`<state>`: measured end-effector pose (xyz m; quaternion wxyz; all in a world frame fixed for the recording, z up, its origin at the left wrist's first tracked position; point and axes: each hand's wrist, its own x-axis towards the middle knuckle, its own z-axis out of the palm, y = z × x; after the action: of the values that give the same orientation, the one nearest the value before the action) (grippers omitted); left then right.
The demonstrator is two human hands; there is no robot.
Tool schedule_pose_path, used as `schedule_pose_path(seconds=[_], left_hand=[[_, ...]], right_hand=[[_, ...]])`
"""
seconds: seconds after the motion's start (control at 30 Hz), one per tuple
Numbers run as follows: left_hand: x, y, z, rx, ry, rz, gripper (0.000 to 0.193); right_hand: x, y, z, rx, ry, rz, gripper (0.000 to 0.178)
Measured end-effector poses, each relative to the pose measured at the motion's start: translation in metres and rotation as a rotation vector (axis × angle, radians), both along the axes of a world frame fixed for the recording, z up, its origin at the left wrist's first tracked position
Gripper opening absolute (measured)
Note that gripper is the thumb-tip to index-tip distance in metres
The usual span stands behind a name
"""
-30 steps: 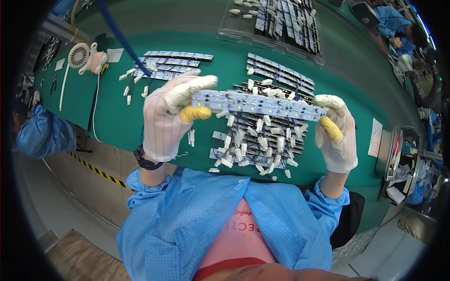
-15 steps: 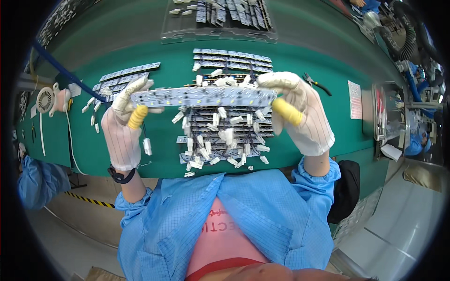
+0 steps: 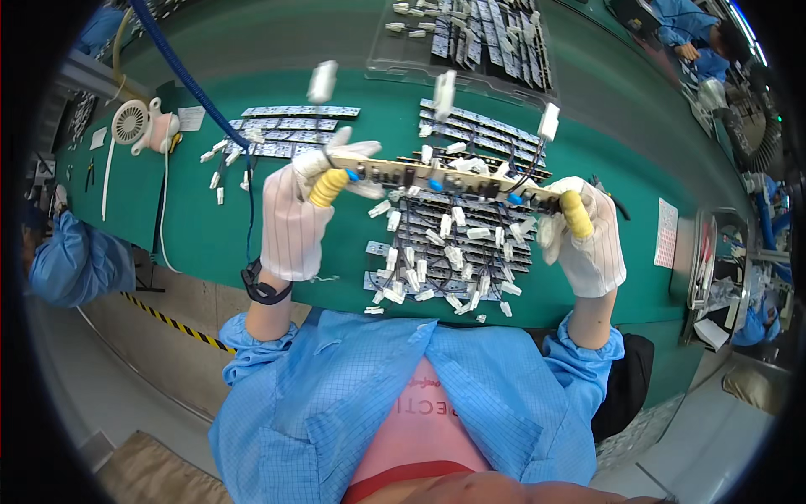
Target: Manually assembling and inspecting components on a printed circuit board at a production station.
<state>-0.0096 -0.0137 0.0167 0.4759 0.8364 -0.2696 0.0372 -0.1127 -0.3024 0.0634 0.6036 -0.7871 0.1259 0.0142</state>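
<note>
A long circuit board strip (image 3: pixel 457 180) spans the space between my two hands above the green table. Its component edge faces me, with dark parts and small blue discs along it. White connectors (image 3: pixel 445 94) on wires stick up from it. My left hand (image 3: pixel 294 220), in a striped white glove with a yellow thumb cover, pinches the left end. My right hand (image 3: pixel 588 252), gloved the same way, grips the right end. Below lies a stack of similar boards (image 3: pixel 428 220) with many white connectors; the held strip hides part of it.
More LED boards (image 3: pixel 290 124) lie at the left. A clear tray (image 3: pixel 403 71) of boards stands at the back. At the left are a small fan (image 3: pixel 133 123) and a blue coiled cord (image 3: pixel 185 71). Pliers (image 3: pixel 622 208) lie partly behind my right hand. A co-worker's blue sleeve (image 3: pixel 80 252) shows far left.
Both hands have turned the circuit board strip, from its LED face showing to its component edge, with connectors now upward. The whole view has shifted, so the table appears further right.
</note>
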Motion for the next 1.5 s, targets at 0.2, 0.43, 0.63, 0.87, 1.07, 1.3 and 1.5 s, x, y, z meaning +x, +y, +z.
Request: schedule_pose_path(seconds=[0.2,0.43,0.63,0.87,1.07,1.3,1.5], left_hand=[[0.013,0.0,-0.012,-0.128,0.204,0.055,0.046],[0.004,-0.004,-0.003,-0.257,0.202,0.059,0.034],[0.0,-0.005,0.006,-0.143,-0.054,-0.047,0.04],[0.006,-0.008,0.003,-0.709,0.655,-0.398,0.051],[0.116,0.04,0.028,-0.069,0.118,0.135,0.023],[0.206,0.102,-0.049,0.884,0.072,0.354,0.022],[0.1,0.037,0.004,0.026,-0.188,0.139,0.028]], right_hand=[[-0.007,0.012,0.007,0.038,-0.158,0.056,0.01],[-0.001,-0.001,-0.013,0.514,0.001,0.08,0.047],[-0.005,-0.009,-0.026,0.582,-0.072,-0.023,0.044],[0.01,0.002,-0.022,0.48,-0.212,-0.021,0.042],[0.067,-0.072,-0.06,-0.524,-0.306,-0.052,0.037],[0.082,-0.082,-0.093,-1.133,-0.054,0.162,0.031],[0.047,-0.046,-0.019,0.327,-0.298,-0.046,0.033]])
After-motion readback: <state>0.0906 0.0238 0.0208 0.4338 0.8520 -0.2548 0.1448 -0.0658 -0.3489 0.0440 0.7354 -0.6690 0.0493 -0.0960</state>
